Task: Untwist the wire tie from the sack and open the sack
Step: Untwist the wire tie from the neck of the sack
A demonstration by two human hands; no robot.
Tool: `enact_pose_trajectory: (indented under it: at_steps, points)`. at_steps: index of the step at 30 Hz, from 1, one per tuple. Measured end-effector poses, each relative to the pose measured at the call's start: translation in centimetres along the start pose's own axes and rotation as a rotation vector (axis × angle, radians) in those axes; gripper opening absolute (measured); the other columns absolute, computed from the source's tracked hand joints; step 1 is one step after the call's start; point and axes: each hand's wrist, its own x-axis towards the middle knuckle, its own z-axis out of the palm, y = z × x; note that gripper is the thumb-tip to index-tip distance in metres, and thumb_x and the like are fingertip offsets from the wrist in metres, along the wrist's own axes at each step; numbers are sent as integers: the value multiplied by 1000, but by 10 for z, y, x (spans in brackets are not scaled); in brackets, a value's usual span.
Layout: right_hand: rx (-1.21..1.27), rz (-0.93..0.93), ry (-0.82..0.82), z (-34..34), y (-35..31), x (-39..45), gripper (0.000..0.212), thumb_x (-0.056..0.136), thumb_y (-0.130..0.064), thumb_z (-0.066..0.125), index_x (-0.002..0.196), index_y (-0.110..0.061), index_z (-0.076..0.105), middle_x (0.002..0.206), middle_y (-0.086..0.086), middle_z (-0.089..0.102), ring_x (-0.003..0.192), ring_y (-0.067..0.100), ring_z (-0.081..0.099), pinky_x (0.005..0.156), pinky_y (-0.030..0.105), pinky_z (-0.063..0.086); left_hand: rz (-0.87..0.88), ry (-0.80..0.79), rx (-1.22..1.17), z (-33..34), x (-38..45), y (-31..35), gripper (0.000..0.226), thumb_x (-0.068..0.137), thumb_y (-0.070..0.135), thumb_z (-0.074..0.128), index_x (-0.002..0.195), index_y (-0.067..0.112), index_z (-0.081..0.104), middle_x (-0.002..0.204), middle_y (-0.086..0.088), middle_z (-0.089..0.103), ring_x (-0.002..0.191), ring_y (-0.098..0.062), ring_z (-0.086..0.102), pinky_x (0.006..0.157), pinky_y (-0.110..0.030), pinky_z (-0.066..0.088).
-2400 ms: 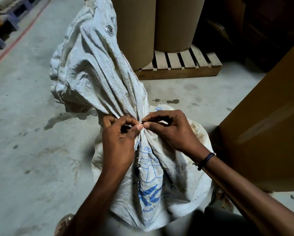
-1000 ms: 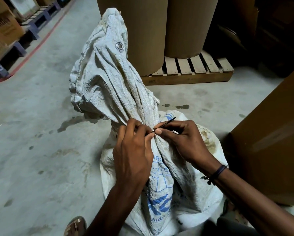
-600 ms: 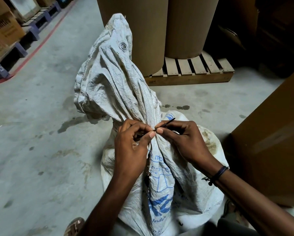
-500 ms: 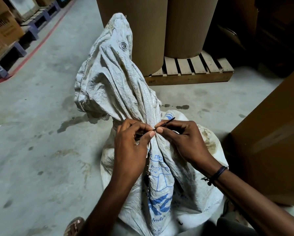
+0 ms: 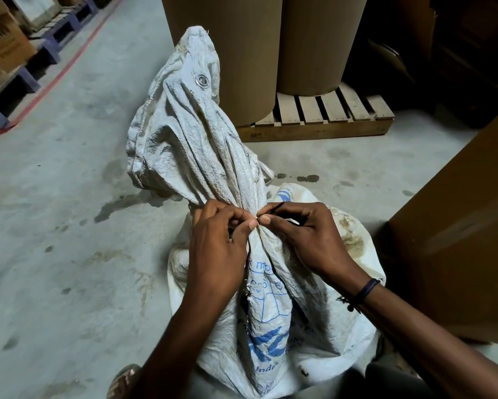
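A white woven sack (image 5: 196,145) with blue print stands on the concrete floor, its top gathered into a tight neck and the loose mouth standing up above it. A thin dark wire tie (image 5: 272,210) wraps that neck, one end sticking out to the right. My left hand (image 5: 216,243) pinches the tie at the neck with thumb and forefinger. My right hand (image 5: 302,237) pinches the free wire end right beside it, fingertips almost touching the left ones.
Two tall brown cardboard drums (image 5: 242,53) stand on a wooden pallet (image 5: 328,122) just behind the sack. A large brown carton (image 5: 458,226) is close on the right. Boxes on blue pallets (image 5: 8,59) and a red floor line (image 5: 60,73) lie far left.
Both hands stay at the sack's neck, working the tie with small finger movements. The wire end in my right hand has shifted slightly; the neck stays gathered.
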Motion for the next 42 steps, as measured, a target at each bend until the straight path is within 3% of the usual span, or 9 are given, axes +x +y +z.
enact_pose_trajectory:
  at_steps: [3,7,11,15,19,24,29,37,42]
  points:
    - [2,-12,-11,-1,0,1,6,92,-13,80,95,-11,85,92,0,83,90,9,75,87,30,59,-54,-25,-186,-1,5,-2,13,89,16,76,82,27,73,94,5,63,94,-16,64,83,-27,49]
    - [-19,-28,-23,-1,-2,1,7,92,-14,80,96,-12,85,92,-1,83,89,9,76,86,27,57,-86,-81,-296,-4,7,-2,8,90,6,75,87,14,76,96,-2,63,89,-6,63,78,-9,44]
    - [-26,-33,-8,-3,-2,2,7,92,-16,80,95,-13,85,92,-1,83,90,10,76,87,32,58,-88,-107,-323,-6,8,-3,6,92,11,74,87,16,75,96,-1,63,89,-9,63,78,-11,44]
    - [-38,-39,-15,-2,-4,0,6,91,-17,81,94,-13,85,90,-2,82,89,10,77,86,32,60,-64,-58,-196,-3,6,-4,8,88,32,78,81,29,75,93,10,62,96,-18,64,82,-27,49]
    - [2,-54,-24,-3,-4,1,7,91,-15,80,96,-10,84,93,2,83,91,15,77,89,38,60,-102,-83,-355,-4,8,-1,8,89,14,77,83,19,75,94,-2,63,82,-7,62,74,-11,45]
    - [19,-14,16,-4,-4,2,7,89,-13,82,95,-11,85,93,-1,83,90,10,77,89,31,59,-167,-143,-524,-2,11,-8,6,87,26,76,84,20,76,89,10,60,83,-6,60,79,-29,46]
    - [-23,-33,0,-4,-6,0,6,91,-16,82,93,-11,85,91,-1,83,89,10,76,88,36,60,-85,-108,-315,-2,9,-3,7,88,22,79,83,23,75,93,3,61,84,-5,62,74,-16,47]
    - [13,-29,1,-6,-7,1,7,89,-11,82,95,-10,85,93,0,83,89,7,75,89,28,58,-127,-138,-485,-4,10,-3,7,91,16,76,84,19,75,92,-2,61,81,-6,59,75,-18,46]
    - [20,-39,4,-3,-7,0,6,90,-12,81,94,-9,84,91,1,83,88,10,75,88,33,59,-100,-111,-364,-6,9,0,6,88,17,78,83,19,76,93,1,62,79,3,60,74,-9,44]
